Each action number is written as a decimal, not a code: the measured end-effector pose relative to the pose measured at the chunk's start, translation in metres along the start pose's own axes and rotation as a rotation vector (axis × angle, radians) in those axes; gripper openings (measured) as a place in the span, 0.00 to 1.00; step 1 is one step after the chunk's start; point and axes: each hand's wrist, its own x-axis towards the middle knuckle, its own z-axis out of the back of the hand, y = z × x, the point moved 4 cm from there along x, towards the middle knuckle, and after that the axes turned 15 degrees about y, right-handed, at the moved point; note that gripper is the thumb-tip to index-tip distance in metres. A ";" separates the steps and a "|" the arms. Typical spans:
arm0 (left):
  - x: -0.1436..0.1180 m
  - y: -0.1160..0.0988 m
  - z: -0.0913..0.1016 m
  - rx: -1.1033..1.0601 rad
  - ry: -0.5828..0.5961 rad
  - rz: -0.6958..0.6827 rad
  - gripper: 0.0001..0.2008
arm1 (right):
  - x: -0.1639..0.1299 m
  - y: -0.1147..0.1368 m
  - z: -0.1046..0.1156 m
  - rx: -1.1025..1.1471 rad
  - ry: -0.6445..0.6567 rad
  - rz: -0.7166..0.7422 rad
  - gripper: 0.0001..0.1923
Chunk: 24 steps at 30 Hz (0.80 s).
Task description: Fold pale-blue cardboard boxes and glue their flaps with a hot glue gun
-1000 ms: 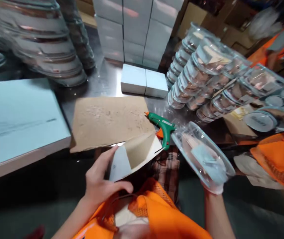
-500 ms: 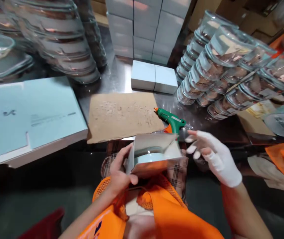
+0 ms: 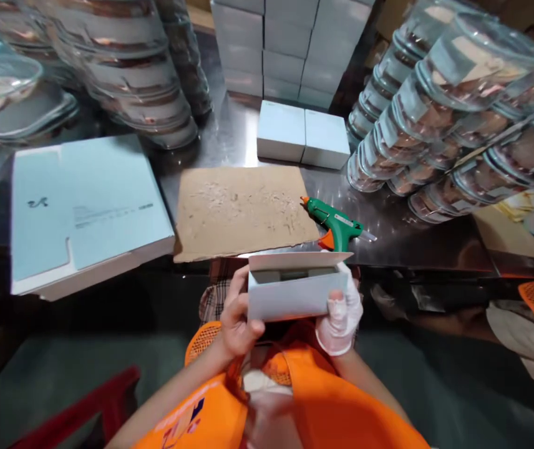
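Note:
A small white cardboard box [image 3: 290,300] is held between my two hands above my lap, its top flap [image 3: 299,259] raised and the opening partly showing. Bare, my left hand [image 3: 239,318] grips the box's left end with the thumb near its lower corner. In a white glove with uncovered fingertips, my right hand [image 3: 342,312] clasps the right end, thumb on the front face. What lies inside the box is mostly hidden. Just beyond it, a green glue gun [image 3: 335,221] with an orange trigger rests at the edge of a glue-spotted cardboard sheet [image 3: 243,215].
A large pale blue carton [image 3: 89,206] lies at the left. Two small white boxes [image 3: 281,128] sit behind the cardboard, before a stack of white boxes [image 3: 286,43]. Tall stacks of clear round containers stand left [image 3: 121,68] and right [image 3: 417,118] on the metal table [image 3: 229,134].
My right hand has come in from the right and taken hold of the box's right end. The box has turned so its white front faces me, and its flap stands over the opening.

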 end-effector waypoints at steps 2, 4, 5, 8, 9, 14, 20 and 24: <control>0.007 -0.011 0.001 -0.076 -0.016 -0.102 0.27 | 0.002 0.013 0.003 0.002 -0.157 0.015 0.27; 0.012 -0.017 0.004 -0.020 0.082 -0.138 0.29 | 0.007 0.025 0.007 0.007 -0.149 0.050 0.31; 0.013 -0.019 0.008 0.048 0.143 -0.142 0.25 | 0.011 0.030 0.013 0.005 -0.143 0.068 0.30; 0.011 -0.016 0.028 0.223 0.162 -0.087 0.14 | 0.027 0.037 0.043 -0.201 -0.170 0.033 0.20; 0.010 -0.014 0.035 0.247 0.108 -0.059 0.14 | 0.036 0.037 0.054 -0.331 -0.168 -0.040 0.20; 0.007 -0.004 0.043 0.329 -0.053 0.044 0.11 | 0.087 0.008 0.073 -0.694 0.136 -0.629 0.27; 0.006 0.012 0.040 0.247 -0.086 0.124 0.12 | 0.101 -0.018 0.075 -0.015 0.033 -0.600 0.13; 0.015 0.011 0.039 0.113 -0.110 0.285 0.11 | 0.079 -0.004 0.073 0.114 -0.125 -0.412 0.19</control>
